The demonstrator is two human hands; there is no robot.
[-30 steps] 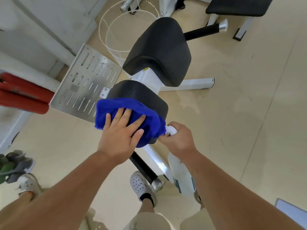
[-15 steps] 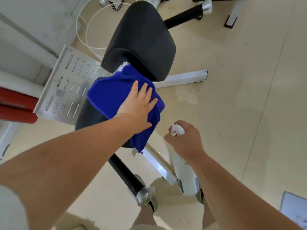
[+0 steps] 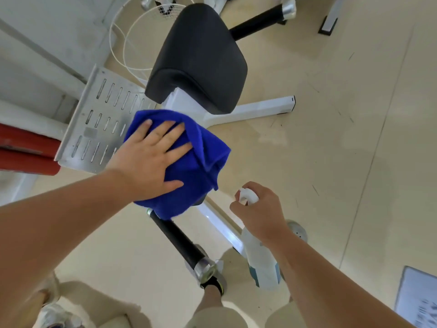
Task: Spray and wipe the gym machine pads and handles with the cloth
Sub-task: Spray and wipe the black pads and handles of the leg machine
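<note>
My left hand (image 3: 151, 159) lies flat with spread fingers on a blue cloth (image 3: 191, 166), pressing it onto the near black pad, which the cloth almost wholly covers. Beyond it sits the larger black seat pad (image 3: 198, 60) on the white machine frame (image 3: 250, 110). My right hand (image 3: 260, 214) grips the neck of a white spray bottle (image 3: 262, 263), held upright to the right of the cloth and apart from it. A black handle bar with a chrome end (image 3: 179, 242) sticks out below the cloth. A second black handle (image 3: 257, 20) shows at the far side.
A slotted metal footplate (image 3: 99, 124) lies left of the pads, with red rollers (image 3: 26, 150) at the far left. A white wire ring (image 3: 132, 39) lies on the beige floor behind. My shoes (image 3: 212, 282) stand beside the near handle. A paper sheet (image 3: 418, 301) lies at bottom right.
My left hand slid the cloth across the near pad, away and then back, fingers spreading wider. My right hand with the bottle drew back from the pad's edge.
</note>
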